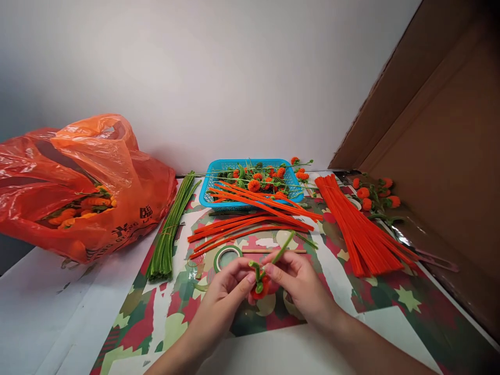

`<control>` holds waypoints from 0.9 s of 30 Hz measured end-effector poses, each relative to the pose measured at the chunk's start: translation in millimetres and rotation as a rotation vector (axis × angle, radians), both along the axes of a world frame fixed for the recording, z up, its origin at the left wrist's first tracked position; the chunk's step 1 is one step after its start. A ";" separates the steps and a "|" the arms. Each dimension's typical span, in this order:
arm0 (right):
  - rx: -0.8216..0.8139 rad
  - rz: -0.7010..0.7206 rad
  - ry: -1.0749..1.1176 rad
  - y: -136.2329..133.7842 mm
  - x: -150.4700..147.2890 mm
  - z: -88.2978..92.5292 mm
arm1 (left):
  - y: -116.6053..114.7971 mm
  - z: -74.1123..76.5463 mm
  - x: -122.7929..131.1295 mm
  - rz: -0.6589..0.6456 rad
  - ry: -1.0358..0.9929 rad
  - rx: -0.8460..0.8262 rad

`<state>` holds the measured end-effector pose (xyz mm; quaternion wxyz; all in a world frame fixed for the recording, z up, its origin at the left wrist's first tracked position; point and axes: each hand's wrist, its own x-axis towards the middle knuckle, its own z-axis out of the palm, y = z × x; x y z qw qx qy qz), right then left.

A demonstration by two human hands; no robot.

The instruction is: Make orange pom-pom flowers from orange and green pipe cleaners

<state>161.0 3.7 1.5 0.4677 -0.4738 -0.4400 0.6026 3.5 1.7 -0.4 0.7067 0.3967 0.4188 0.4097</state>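
Note:
Between my two hands, low over the table's front, is a small orange pipe-cleaner pumpkin (261,289) with a green stem curled at its top. My left hand (234,284) pinches it from the left, thumb against the stem side. With thumb and fingers pressed together, my right hand (291,273) grips a green pipe cleaner (284,247) whose free end points up and to the right. Just beyond my left fingers lies a roll of green tape (228,255). A thin wooden stick (273,251) rests behind my hands.
A blue basket (252,205) holds several orange pumpkins on green stems. Loose orange pipe cleaners (250,224) lie before it. Green (170,234) and orange bundles (351,229) flank it. An orange plastic bag (128,203) stands left; more pumpkins (365,192) and a cardboard wall (437,135) are right.

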 end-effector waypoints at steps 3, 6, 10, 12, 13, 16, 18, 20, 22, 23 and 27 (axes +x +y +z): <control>0.141 -0.082 -0.068 -2.2 -2.6 -3.6 | -1.9 -1.2 -1.0 0.014 -0.050 -0.001; 0.357 -0.157 -0.157 -5.3 -3.8 -5.9 | -1.8 -3.0 -2.0 0.041 -0.035 0.050; 0.380 -0.110 -0.132 -7.3 -3.7 -6.8 | 0.2 -2.2 -4.1 0.078 0.068 0.177; 0.354 -0.064 -0.111 -7.2 -3.2 -6.5 | 0.4 -0.4 -5.7 0.093 0.144 0.242; 0.342 -0.038 -0.101 -7.0 -2.8 -6.4 | 0.1 0.6 -6.4 0.096 0.175 0.272; 0.243 0.069 -0.096 -5.9 -0.7 -6.2 | -1.9 1.7 -8.0 0.070 0.229 0.348; 0.132 0.157 -0.108 -5.2 1.1 -6.0 | -3.4 0.5 -8.4 0.036 0.253 0.386; 0.063 0.226 -0.131 -5.0 2.6 -4.9 | -4.3 -1.9 -8.7 0.004 0.283 0.425; 0.075 0.227 -0.182 -5.8 3.4 -2.6 | -4.5 -4.5 -9.1 -0.007 0.319 0.476; 0.113 0.196 -0.226 -6.6 3.5 -1.1 | -4.3 -5.4 -9.3 -0.005 0.336 0.500; 0.407 0.010 -0.372 -11.9 1.4 3.2 | -3.4 -6.3 -9.8 0.032 0.382 0.533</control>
